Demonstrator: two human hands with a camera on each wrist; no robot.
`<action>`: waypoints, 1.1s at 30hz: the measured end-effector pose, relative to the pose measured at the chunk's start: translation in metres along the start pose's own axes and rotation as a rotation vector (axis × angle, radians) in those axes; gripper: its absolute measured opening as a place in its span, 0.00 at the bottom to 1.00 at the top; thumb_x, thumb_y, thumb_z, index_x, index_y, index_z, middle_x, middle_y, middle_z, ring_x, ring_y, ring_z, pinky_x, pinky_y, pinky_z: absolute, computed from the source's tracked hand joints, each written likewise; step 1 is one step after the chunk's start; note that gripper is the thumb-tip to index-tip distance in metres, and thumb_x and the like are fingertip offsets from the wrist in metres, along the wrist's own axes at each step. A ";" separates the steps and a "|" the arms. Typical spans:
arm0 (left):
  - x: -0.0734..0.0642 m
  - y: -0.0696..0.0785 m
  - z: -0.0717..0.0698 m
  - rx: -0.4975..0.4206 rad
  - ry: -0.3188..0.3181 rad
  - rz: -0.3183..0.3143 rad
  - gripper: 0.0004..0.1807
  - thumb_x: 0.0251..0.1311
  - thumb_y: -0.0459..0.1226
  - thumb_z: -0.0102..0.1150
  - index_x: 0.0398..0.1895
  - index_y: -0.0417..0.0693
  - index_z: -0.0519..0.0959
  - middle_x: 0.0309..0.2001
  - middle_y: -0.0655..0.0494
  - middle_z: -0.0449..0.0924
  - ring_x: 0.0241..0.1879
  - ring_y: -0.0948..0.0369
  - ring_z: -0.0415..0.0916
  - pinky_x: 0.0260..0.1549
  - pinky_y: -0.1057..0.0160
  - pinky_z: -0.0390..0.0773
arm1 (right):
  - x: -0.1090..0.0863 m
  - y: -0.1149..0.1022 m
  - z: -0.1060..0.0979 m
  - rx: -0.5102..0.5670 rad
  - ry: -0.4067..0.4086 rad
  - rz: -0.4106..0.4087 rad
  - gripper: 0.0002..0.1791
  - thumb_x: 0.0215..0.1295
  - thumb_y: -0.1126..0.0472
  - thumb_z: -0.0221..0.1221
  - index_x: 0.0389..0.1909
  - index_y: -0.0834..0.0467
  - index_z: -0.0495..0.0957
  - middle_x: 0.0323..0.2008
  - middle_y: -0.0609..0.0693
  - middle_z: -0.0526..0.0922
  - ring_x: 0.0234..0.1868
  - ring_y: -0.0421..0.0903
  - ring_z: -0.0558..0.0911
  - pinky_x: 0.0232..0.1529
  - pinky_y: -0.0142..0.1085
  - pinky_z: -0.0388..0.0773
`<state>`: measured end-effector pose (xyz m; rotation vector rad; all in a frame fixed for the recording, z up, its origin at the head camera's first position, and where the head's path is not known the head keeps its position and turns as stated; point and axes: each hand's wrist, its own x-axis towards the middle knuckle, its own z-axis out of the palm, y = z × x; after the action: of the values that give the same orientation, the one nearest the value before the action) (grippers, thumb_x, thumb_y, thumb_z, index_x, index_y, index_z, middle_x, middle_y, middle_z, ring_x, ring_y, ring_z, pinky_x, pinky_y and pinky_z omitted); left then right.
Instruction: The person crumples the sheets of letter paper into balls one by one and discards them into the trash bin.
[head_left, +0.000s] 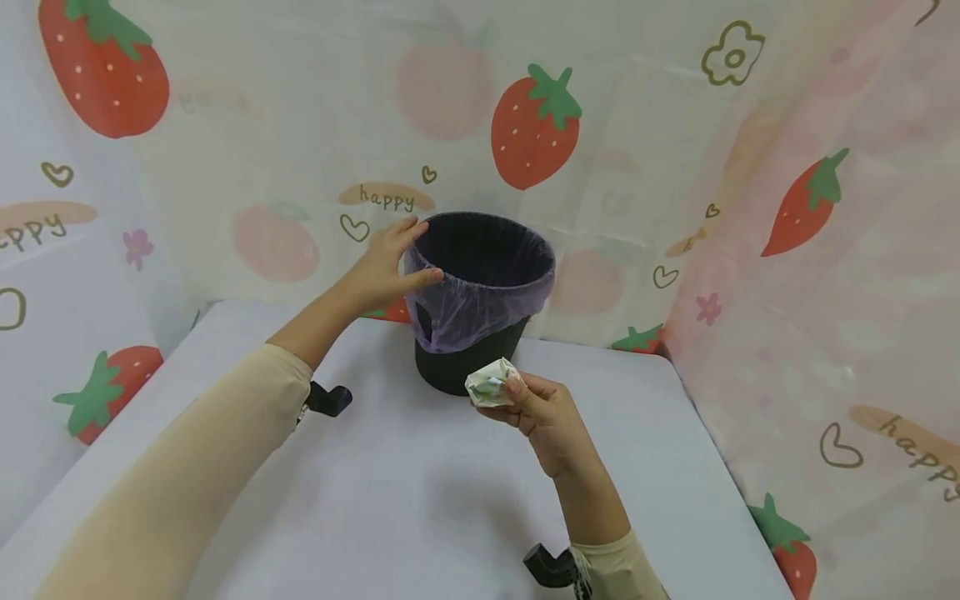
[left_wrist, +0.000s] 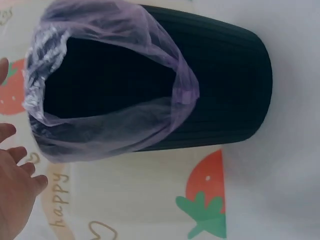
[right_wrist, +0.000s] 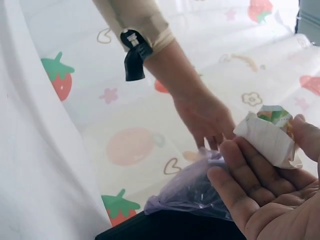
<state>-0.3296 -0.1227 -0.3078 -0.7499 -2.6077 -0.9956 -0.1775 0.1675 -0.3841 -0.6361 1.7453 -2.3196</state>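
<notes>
A black trash can (head_left: 457, 367) stands upright at the back of the table, lined with a thin purple trash bag (head_left: 480, 312) folded over its rim. At the can's left side is my left hand (head_left: 382, 262), fingers spread and thumb along the rim; in the left wrist view its fingers (left_wrist: 15, 155) lie beside the bag's edge. My right hand (head_left: 543, 412) pinches a crumpled piece of paper (head_left: 491, 383), white with green print, in front of the can. The right wrist view shows the crumpled paper (right_wrist: 267, 137) between thumb and fingers.
A white cloth (head_left: 390, 500) covers the table. Behind and beside it hang curtains (head_left: 622, 125) printed with strawberries and hearts. Each wrist carries a small black camera mount, one on the left (head_left: 330, 400) and one on the right (head_left: 550, 567).
</notes>
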 end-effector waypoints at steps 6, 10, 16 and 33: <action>0.009 -0.008 0.009 -0.001 -0.064 -0.048 0.57 0.63 0.67 0.58 0.83 0.44 0.47 0.84 0.46 0.35 0.83 0.49 0.31 0.79 0.41 0.42 | 0.003 -0.001 -0.004 -0.002 0.029 -0.011 0.11 0.77 0.60 0.57 0.50 0.57 0.86 0.47 0.53 0.89 0.47 0.50 0.89 0.57 0.46 0.83; 0.012 -0.008 0.013 0.004 -0.065 -0.101 0.61 0.62 0.72 0.53 0.83 0.42 0.44 0.84 0.47 0.32 0.83 0.50 0.29 0.79 0.42 0.41 | 0.005 -0.003 -0.007 0.012 0.054 -0.027 0.12 0.77 0.59 0.58 0.51 0.59 0.85 0.47 0.53 0.89 0.47 0.50 0.89 0.57 0.47 0.83; 0.016 -0.010 0.020 0.008 -0.054 -0.156 0.65 0.60 0.74 0.51 0.82 0.36 0.44 0.84 0.43 0.32 0.83 0.47 0.30 0.79 0.43 0.40 | 0.004 -0.006 -0.013 0.021 0.100 -0.038 0.13 0.77 0.60 0.56 0.53 0.62 0.84 0.46 0.53 0.89 0.48 0.50 0.89 0.58 0.48 0.82; 0.012 -0.007 0.023 -0.071 -0.019 -0.183 0.67 0.57 0.74 0.57 0.81 0.34 0.44 0.83 0.43 0.36 0.83 0.48 0.35 0.80 0.46 0.43 | 0.014 -0.043 -0.032 -0.095 0.127 -0.100 0.10 0.76 0.64 0.57 0.48 0.55 0.87 0.47 0.51 0.89 0.48 0.46 0.89 0.57 0.44 0.83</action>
<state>-0.3449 -0.1066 -0.3235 -0.5456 -2.7093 -1.1420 -0.1988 0.2027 -0.3471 -0.6169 1.9316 -2.4033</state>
